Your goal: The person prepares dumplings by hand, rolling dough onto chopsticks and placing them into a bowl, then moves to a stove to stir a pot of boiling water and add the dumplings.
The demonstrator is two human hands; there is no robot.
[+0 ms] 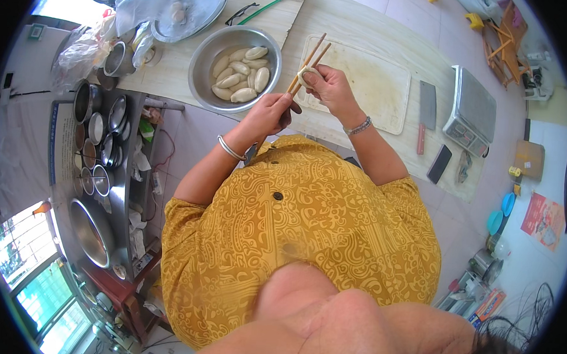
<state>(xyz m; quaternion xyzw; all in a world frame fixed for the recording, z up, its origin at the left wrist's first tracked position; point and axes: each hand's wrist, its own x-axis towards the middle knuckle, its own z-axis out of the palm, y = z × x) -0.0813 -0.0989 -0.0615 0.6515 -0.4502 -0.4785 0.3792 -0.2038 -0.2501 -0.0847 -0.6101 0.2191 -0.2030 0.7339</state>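
Observation:
My left hand (270,111) grips a pair of wooden chopsticks (315,51) low on their length, with the sticks pointing up and slightly to the right. A pale, dough-like strip (308,76) lies around the chopsticks. My right hand (334,90) pinches that strip between thumb and fingers, near the left edge of a white cutting board (395,99). To the left of both hands stands a steel bowl (197,71). Several pale, plump, oval dough-like pieces (240,68) sit in it in cloudy liquid. The left fingers' undersides are hidden.
Right of the board lie a cleaver (427,105) with a red handle, a digital scale (471,109) and a phone (439,164). Behind the bowl are eyeglasses (242,13), a green stick (261,11) and a metal tray (212,8). A steel shelf (127,170) with pots stands left.

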